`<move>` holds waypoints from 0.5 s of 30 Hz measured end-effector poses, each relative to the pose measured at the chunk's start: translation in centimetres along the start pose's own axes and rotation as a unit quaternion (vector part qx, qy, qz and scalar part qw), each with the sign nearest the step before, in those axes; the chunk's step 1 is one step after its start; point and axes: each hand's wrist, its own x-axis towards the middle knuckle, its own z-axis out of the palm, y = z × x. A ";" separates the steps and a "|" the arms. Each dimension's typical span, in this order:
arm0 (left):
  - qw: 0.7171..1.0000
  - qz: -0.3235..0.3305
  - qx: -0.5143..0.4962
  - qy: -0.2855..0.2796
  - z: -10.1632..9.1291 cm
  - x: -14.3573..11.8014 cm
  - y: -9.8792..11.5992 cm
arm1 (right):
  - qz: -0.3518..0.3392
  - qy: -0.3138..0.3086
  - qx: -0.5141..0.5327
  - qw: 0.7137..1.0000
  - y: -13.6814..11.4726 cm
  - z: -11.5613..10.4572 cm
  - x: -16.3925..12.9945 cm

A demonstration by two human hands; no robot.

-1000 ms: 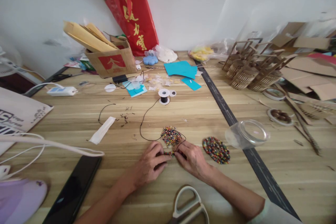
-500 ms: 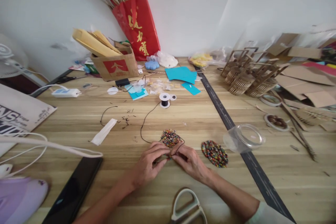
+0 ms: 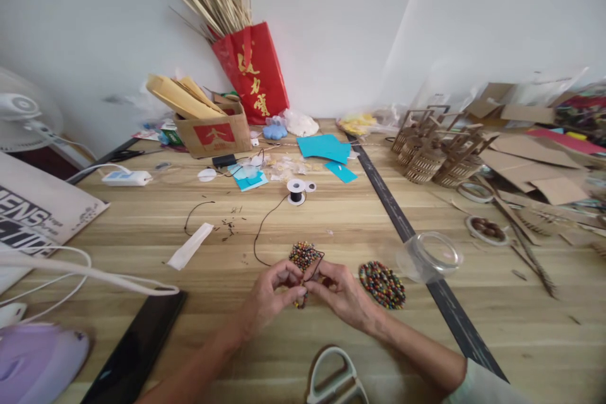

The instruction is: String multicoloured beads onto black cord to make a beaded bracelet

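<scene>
Left hand (image 3: 272, 293) and right hand (image 3: 346, 297) pinch beaded cord (image 3: 299, 304), tabletop (image 3: 211, 303) stretches left to phone (image 3: 137, 347), scissors (image 3: 338, 385) near, bead coil (image 3: 382, 285) right

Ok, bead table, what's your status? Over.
Left hand and right hand pinching black cord. Strung beads showing beneath. Loose beads just beyond; scissors nearer the body.

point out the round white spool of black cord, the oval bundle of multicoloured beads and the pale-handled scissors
Round white spool of black cord (image 3: 297, 197): head view, the wound cord.
Oval bundle of multicoloured beads (image 3: 382, 285): head view, its middle.
Pale-handled scissors (image 3: 334, 386): head view, lower side of a handle loop.
</scene>
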 end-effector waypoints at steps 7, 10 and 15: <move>0.999 0.011 0.002 0.035 0.3 -0.5 2.1 | -0.027 -0.004 0.029 0.999 -1.7 -0.6 0.6; 0.998 -0.003 -0.058 0.011 0.4 -0.5 1.8 | -0.031 -0.002 0.026 0.999 -1.6 -0.5 0.4; 0.996 -0.005 -0.082 0.025 0.7 -0.7 0.7 | -0.010 0.024 0.002 1.000 -0.8 0.3 -0.2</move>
